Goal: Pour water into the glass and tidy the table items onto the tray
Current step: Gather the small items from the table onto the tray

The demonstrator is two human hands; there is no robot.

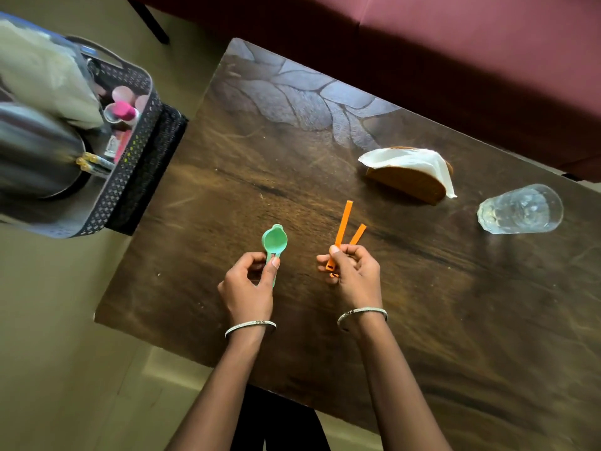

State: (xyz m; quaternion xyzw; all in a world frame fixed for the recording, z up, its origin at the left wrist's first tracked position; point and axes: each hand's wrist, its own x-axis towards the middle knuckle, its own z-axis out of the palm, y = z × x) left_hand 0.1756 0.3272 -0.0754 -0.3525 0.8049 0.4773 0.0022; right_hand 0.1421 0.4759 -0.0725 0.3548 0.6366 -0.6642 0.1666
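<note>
L hand (247, 288): thumb & fingers clamped on green measuring spoon (274, 242) handle. R hand (354, 275) pinches two orange plastic sticks (344, 222). Both are over the table (455, 320) middle, towards near edge. Clear glass (520, 209) upright by right edge, napkin holder (409, 183) near it. Black mesh tray (130, 177) w/ steel jug (35, 151) at left edge.

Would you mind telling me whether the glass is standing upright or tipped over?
Upright: the glass stands on its base on the table, mouth facing up.
</note>
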